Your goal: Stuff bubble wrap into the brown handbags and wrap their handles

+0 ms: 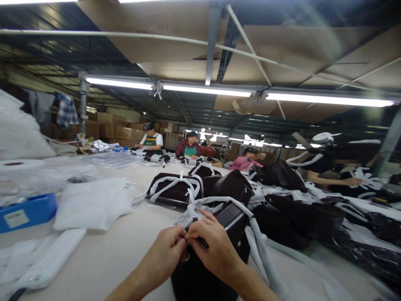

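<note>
In front of me on the table stands a dark brown handbag (203, 280) with its handles wrapped in white padding (232, 202). My left hand (167, 251) is closed in a pinch at the bag's near upper edge. Beside it, my right hand (216, 246) is closed too, its fingertips meeting those of the left. Whatever small part they pinch is hidden behind the fingers. A metal ring shows on the bag just below them. Just beyond lies another dark bag (169, 193), its handles also wrapped in white.
On the left are a blue box (28, 212), a stack of white sheets or pouches (94, 202) and a white wrapped strap (52, 261). More dark bags (294, 221) crowd the right side. Several people work around the table, one person in a green apron (152, 142).
</note>
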`<state>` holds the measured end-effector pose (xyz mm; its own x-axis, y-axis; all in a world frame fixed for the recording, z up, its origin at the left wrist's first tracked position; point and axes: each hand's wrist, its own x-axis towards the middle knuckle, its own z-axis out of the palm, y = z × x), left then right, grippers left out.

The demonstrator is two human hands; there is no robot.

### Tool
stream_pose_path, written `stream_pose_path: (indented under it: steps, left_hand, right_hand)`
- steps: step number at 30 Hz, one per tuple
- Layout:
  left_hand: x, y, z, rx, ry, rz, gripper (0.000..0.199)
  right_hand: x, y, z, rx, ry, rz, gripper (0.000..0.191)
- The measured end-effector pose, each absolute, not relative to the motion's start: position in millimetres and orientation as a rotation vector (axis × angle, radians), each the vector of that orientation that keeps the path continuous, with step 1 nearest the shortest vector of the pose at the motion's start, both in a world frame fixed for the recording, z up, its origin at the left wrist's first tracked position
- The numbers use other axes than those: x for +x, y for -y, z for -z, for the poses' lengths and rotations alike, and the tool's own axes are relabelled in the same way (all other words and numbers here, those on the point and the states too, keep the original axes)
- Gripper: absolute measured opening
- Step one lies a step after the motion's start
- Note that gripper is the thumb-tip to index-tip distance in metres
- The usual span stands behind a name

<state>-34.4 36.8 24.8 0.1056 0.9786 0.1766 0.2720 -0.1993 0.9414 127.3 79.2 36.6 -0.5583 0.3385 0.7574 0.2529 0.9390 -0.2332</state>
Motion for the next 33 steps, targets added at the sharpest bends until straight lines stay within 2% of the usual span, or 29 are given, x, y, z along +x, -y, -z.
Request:
stream_pose_path:
  steps: [2, 5, 8, 12, 15, 19, 22, 25, 29, 33]
  left_hand:
    - [-34.5, -38.7, -23.3, 1.384, -1.172, -1.091, 0.014]
    - [-36.1, -39.5, -25.9, 1.124, -1.073, -0.976, 0.021]
    - [-39.7, -39.5, -31.3, 1.052, -1.040, -0.943, 0.025]
    - [-42.8, -40.5, -35.1, 1.036, -1.036, -0.918, 0.026]
    - [-42.3, -41.5, -34.2, 1.095, -1.082, -0.929, 0.028]
    - [-40.0, -38.5, -32.2, 1.380, -1.158, -1.027, 0.018]
    - [-37.7, -32.7, -31.8, 1.737, -1.279, -1.095, 0.008]
    - [-35.0, -28.8, -31.8, 1.953, -1.444, -1.087, 0.010]
    - [-31.7, -30.7, -27.2, 2.020, -1.663, -0.980, 0.009]
    - [-31.1, -31.7, -19.9, 2.042, -1.667, -0.937, 0.011]
  right_hand:
    - [133.6, -75.5, -29.4, -0.356, 2.214, 0.017, 0.017]
    - [143.2, -72.9, -20.7, -0.256, 2.282, 0.169, 0.024]
    - [152.5, -73.7, -13.3, -0.150, 2.406, 0.388, 0.034]
    - [161.3, -73.1, -6.6, -0.068, 2.463, 0.576, 0.034]
    - [164.8, -68.7, -7.4, -0.068, 2.375, 0.308, 0.030]
    - [162.5, -68.0, -20.8, -0.398, 2.059, -0.221, 0.024]
    - [154.5, -75.1, -35.4, -0.494, 2.179, -0.204, 0.021]
    - [145.0, -81.9, -44.3, -0.456, 2.375, -0.177, 0.022]
    - [136.6, -82.6, -41.8, -0.487, 2.454, -0.170, 0.019]
    - [132.4, -81.7, -30.6, -0.554, 2.453, -0.054, 0.017]
